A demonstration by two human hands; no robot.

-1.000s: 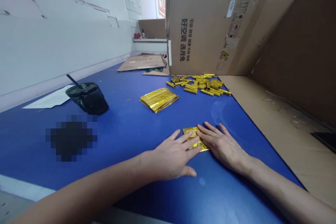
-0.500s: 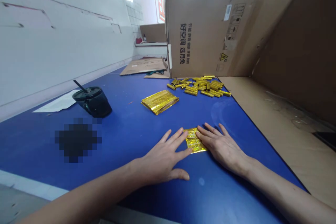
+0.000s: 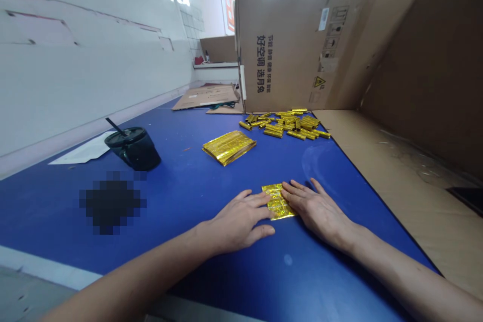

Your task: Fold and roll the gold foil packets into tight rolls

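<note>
A shiny gold foil sheet point(image 3: 278, 204) lies flat on the blue table point(image 3: 188, 186). My left hand point(image 3: 241, 221) has its fingertips on the sheet's left edge, its thumb held apart and its fingers stretched out. Across the sheet's right side rests my right hand point(image 3: 315, 209), palm down with the fingers extended, covering that edge. Beyond my hands sits a stack of gold foil sheets point(image 3: 229, 147). Farther back, several rolled gold foil tubes point(image 3: 290, 123) lie in a loose heap.
A dark mug point(image 3: 136, 148) with a stick in it stands at left, beside white paper point(image 3: 85, 151). A blurred dark patch point(image 3: 111, 206) is nearer me. A large cardboard box point(image 3: 294, 50) rises behind the tubes, and cardboard point(image 3: 396, 171) runs along the right edge.
My left hand has shifted slightly; its fingers are closer together and its thumb has moved up toward them. My right hand and the foil sheet stay nearly in place.
</note>
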